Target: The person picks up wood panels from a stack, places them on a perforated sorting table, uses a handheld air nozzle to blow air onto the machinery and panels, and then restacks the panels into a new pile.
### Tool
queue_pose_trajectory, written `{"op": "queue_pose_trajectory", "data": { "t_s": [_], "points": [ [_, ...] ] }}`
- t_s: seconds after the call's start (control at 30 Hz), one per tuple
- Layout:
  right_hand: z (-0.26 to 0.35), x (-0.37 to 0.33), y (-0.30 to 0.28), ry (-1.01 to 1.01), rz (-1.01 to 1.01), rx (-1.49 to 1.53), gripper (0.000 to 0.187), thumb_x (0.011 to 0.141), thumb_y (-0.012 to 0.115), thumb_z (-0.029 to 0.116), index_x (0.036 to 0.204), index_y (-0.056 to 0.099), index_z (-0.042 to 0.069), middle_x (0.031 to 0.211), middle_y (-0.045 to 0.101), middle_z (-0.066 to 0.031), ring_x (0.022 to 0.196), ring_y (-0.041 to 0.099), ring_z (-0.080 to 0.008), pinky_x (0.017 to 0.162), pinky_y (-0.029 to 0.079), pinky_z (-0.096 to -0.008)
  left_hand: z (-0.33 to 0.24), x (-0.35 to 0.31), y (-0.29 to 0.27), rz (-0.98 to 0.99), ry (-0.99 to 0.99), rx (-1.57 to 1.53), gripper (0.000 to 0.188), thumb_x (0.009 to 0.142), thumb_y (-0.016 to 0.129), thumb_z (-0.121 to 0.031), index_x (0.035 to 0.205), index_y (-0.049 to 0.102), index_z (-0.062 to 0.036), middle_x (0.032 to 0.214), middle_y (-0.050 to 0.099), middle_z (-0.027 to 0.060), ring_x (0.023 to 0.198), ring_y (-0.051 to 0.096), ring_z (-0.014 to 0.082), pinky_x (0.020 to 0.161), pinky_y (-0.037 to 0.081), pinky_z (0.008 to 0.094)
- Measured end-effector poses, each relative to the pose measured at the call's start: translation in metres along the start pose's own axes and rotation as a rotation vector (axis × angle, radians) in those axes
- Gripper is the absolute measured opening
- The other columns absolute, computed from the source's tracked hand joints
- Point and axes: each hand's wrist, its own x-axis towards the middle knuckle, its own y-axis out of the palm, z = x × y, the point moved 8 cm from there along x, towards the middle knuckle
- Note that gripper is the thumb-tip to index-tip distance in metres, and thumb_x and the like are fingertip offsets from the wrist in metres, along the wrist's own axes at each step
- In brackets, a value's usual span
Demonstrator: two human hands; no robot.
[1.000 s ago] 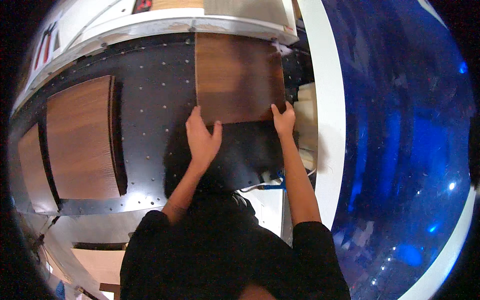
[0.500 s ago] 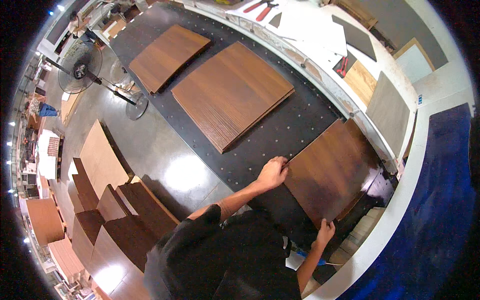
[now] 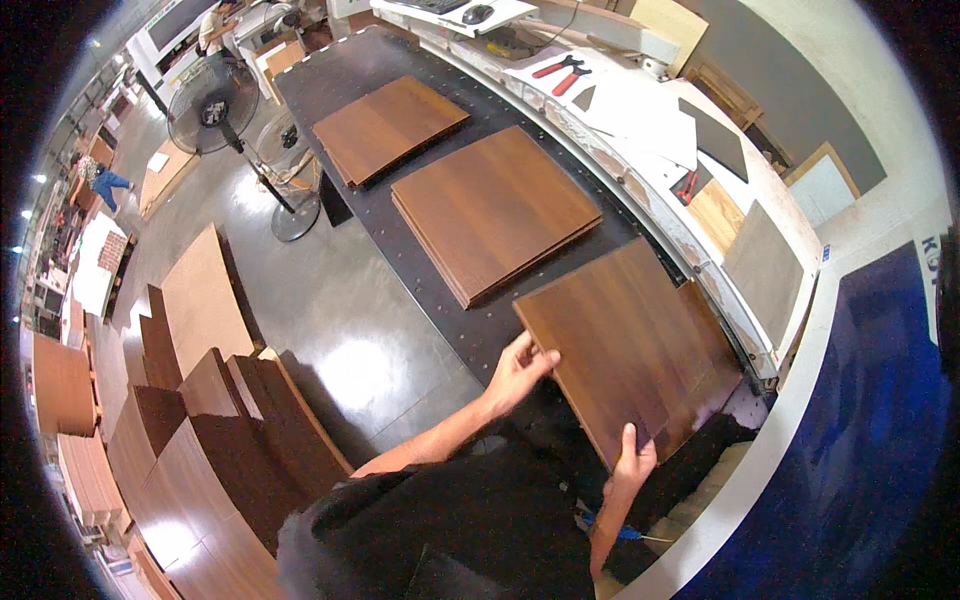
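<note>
A dark brown wood-grain panel (image 3: pixel 615 345) is tilted up off the black table (image 3: pixel 400 240) between my hands. My left hand (image 3: pixel 522 370) grips its left edge, thumb on the top face and fingers underneath. At the near corner my right hand (image 3: pixel 632 462) pinches the edge, thumb on top. Another brown panel (image 3: pixel 712 330) lies beneath, partly hidden by the raised one. Farther along the table sit a stack of larger brown panels (image 3: pixel 495 205) and a stack of smaller panels (image 3: pixel 390 125).
Right of the table runs a white ledge (image 3: pixel 640 130) with red-handled pliers (image 3: pixel 567 78) and sample boards. A blue-and-white machine cover (image 3: pixel 850 400) borders my right side. Stacks of brown boards (image 3: pixel 250 440) and a pedestal fan (image 3: pixel 290 215) stand on the floor at left.
The panel in my hands has risen from the board beneath and shifted left, toward the larger stack. Both hands have moved with it, and the whole view has shifted.
</note>
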Motion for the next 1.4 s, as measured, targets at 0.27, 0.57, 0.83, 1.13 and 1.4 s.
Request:
{"op": "queue_pose_trajectory", "data": {
  "t_s": [0.27, 0.57, 0.83, 1.13, 1.4],
  "points": [
    [0.057, 0.004, 0.162, 0.093, 0.377, -0.057, 0.039, 0.101, 0.072, 0.013, 0.133, 0.06, -0.005, 0.116, 0.072, -0.0066, 0.096, 0.067, -0.013, 0.088, 0.054, -0.0293, -0.03, -0.044, -0.02, -0.218, 0.129, -0.077, 0.042, 0.096, 0.077, -0.011, 0.132, 0.058, 0.0002, 0.121, 0.068, 0.0078, 0.109, 0.066, 0.0182, 0.092, 0.056, 0.0365],
    [-0.006, -0.009, 0.16, 0.287, 0.703, -0.35, 0.038, 0.107, 0.064, 0.021, 0.139, 0.06, 0.001, 0.092, 0.075, -0.0072, 0.067, 0.06, -0.0079, 0.061, 0.049, -0.0233, -0.145, 0.072, -0.197, -0.568, 0.307, -0.08, 0.048, 0.089, 0.074, -0.013, 0.131, 0.054, -0.0036, 0.117, 0.065, 0.0075, 0.103, 0.068, 0.019, 0.077, 0.063, 0.0393],
    [-0.04, -0.013, 0.095, 0.485, 0.532, -0.433, 0.041, 0.104, 0.065, 0.023, 0.138, 0.061, 0.0, 0.1, 0.076, -0.0104, 0.077, 0.066, -0.0131, 0.07, 0.051, -0.0282, -0.243, 0.2, -0.352, -0.66, 0.442, -0.043, 0.025, 0.092, 0.07, -0.022, 0.109, 0.062, -0.0057, 0.094, 0.062, 0.0014, 0.072, 0.06, 0.0109, 0.058, 0.06, 0.0318],
    [-0.046, -0.016, 0.102, 0.479, 0.474, -0.352, 0.043, 0.105, 0.065, 0.024, 0.139, 0.06, -0.001, 0.104, 0.076, -0.0124, 0.079, 0.067, -0.0146, 0.072, 0.052, -0.0291, -0.286, 0.221, -0.51, -0.971, 0.283, 0.53, 0.029, 0.088, 0.065, -0.018, 0.095, 0.076, 0.0081, 0.083, 0.073, 0.012, 0.071, 0.069, 0.02, 0.063, 0.054, 0.0347],
    [-0.059, -0.022, 0.117, 0.448, 0.539, -0.427, 0.042, 0.106, 0.064, 0.022, 0.14, 0.059, -0.002, 0.106, 0.076, -0.0121, 0.081, 0.068, -0.0142, 0.074, 0.053, -0.029, -0.168, 0.273, -0.366, -0.338, -0.027, 1.557, 0.078, 0.081, 0.077, -0.064, 0.123, 0.071, 0.0019, 0.116, 0.075, 0.0205, 0.111, 0.071, 0.0343, 0.092, 0.055, 0.0478]
  ]
}}
